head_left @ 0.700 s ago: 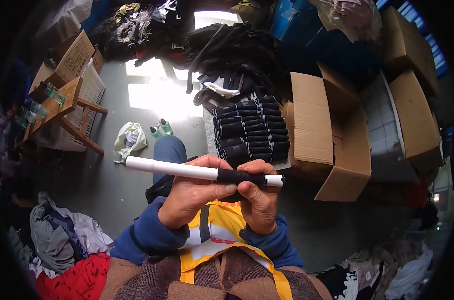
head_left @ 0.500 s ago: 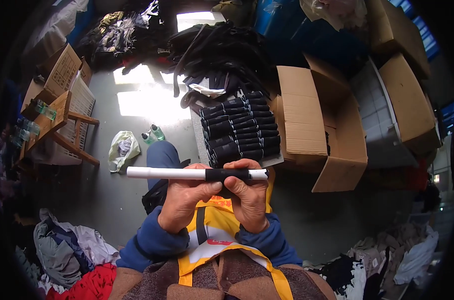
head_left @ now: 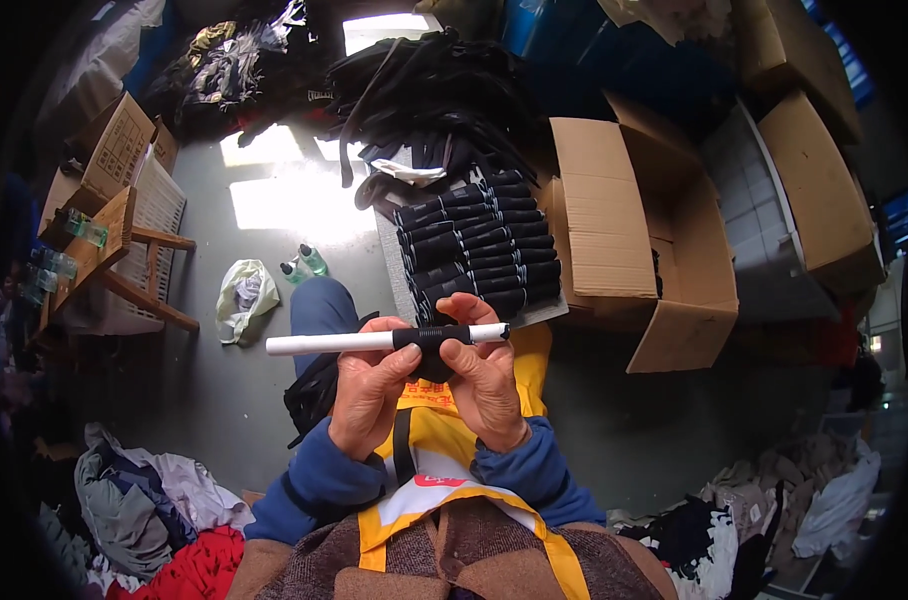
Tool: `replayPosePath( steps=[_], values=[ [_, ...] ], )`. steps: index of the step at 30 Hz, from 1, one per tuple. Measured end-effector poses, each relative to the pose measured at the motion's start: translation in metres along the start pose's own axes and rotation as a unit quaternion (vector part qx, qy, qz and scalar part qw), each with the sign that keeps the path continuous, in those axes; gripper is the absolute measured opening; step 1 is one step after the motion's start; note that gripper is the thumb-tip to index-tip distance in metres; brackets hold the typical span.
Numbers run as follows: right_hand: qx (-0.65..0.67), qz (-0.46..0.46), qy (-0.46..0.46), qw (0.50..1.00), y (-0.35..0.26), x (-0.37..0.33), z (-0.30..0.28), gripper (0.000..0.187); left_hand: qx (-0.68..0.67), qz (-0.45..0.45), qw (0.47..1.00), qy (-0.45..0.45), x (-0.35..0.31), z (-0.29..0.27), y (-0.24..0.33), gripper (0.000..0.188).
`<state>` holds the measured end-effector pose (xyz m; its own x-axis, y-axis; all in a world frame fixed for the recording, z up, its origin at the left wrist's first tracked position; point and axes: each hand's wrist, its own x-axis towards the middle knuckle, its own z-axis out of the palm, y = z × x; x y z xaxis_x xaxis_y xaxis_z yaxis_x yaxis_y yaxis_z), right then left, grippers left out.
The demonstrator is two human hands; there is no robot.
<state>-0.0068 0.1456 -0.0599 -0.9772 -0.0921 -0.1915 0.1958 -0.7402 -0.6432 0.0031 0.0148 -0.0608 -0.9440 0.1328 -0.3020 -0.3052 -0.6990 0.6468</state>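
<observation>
Across my lap lies a white tube [head_left: 324, 344], held level in front of my yellow apron. A black ribbed knit piece [head_left: 432, 338] wraps the tube right of its middle, and part of it hangs below. My left hand [head_left: 369, 385] closes on tube and knit from the left, thumb at the knit's edge and fingers behind. Holding the knit from the right is my right hand [head_left: 482, 388], its thumb pressed on the fabric and one finger raised above the tube. The tube's white right end [head_left: 490, 332] sticks out past the knit.
Ahead stands a stack of folded black textiles [head_left: 479, 245] with pale bands, with a black heap [head_left: 434, 95] behind it. An open cardboard box [head_left: 599, 220] is at right. Left are a wooden stool [head_left: 134, 240], plastic bag [head_left: 246, 295] and bottles [head_left: 309, 262]. Clothes lie at both near corners.
The tube's right end has shifted left in view. The knit now looks more bunched and hangs lower beneath the tube. One right finger has lifted off it.
</observation>
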Motion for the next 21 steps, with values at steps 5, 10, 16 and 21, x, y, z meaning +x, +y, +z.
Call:
replayPosePath(
  steps=[5, 10, 16, 21],
  values=[
    [-0.049, 0.011, -0.009, 0.999, 0.002, 0.001, -0.009, 0.028, 0.001, -0.018, 1.0, 0.003, -0.002, 0.006, 0.001, 0.029],
    [-0.072, -0.056, -0.006, 0.996, -0.006, -0.006, 0.0, 0.027, 0.054, -0.124, 0.99, -0.043, -0.007, 0.007, 0.013, 0.029],
    [-0.1, -0.085, -0.041, 0.99, -0.005, -0.006, -0.002, 0.029, 0.018, -0.03, 0.999, -0.026, -0.006, 0.008, 0.007, 0.029],
    [-0.074, -0.071, -0.019, 0.995, -0.008, -0.003, -0.009, 0.03, 0.011, 0.037, 0.999, -0.009, -0.004, 0.005, 0.002, 0.028]
  ],
)
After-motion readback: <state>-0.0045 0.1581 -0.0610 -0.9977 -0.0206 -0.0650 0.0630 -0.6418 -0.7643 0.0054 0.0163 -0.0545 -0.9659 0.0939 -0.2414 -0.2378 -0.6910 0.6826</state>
